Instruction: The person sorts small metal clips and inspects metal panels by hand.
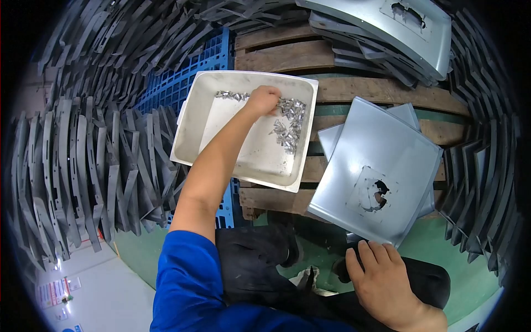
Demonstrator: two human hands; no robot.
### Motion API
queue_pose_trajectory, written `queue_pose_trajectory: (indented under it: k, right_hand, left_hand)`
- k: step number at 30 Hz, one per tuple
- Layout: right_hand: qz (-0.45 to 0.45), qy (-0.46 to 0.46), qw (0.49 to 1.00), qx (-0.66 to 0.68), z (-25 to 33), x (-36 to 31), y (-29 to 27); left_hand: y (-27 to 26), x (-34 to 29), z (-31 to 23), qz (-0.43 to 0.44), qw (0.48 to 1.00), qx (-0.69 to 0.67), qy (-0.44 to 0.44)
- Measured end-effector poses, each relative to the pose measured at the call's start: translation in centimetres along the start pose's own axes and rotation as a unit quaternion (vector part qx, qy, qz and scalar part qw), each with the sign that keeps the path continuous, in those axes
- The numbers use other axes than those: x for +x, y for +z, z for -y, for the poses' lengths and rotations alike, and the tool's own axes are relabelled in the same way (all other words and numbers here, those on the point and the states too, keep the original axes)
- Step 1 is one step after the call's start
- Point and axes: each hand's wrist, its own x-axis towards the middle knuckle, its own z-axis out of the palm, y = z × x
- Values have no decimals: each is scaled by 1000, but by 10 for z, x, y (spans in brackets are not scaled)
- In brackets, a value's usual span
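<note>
My left hand reaches into a white plastic bin, its fingers curled down into a pile of small silvery metal pieces. What lies between those fingertips is hidden. The pieces are heaped along the bin's far and right sides. My right hand lies over my knee, fingers stretched out and holding nothing. Its fingertips come close to the near edge of a grey sheet-metal panel; whether they touch it I cannot tell. That panel has a ragged hole and rests on other panels.
Under the bin and panels are a wooden pallet and a blue plastic pallet. Rows of grey metal parts stand at left, with more at right. Another holed panel tops a stack at the back. The floor is green.
</note>
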Motion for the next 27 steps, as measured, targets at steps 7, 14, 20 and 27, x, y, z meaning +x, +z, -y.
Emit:
queue_pose_trajectory:
  k: [7, 14, 20, 27]
  right_hand:
    - [21, 12, 1000, 15, 2, -1, 7]
    - [12, 4, 1000, 5, 0, -2, 9]
    - [5, 34, 999, -7, 6, -2, -1]
    - [36, 1, 999, 12, 5, 3, -2]
  left_hand:
    - [19, -17, -15, 142, 925, 353, 20]
    - [53, -27, -2, 5, 935, 329, 129]
    - [61, -23, 4, -94, 943, 253, 194]
    - [58, -37, -4, -3, 935, 282, 213]
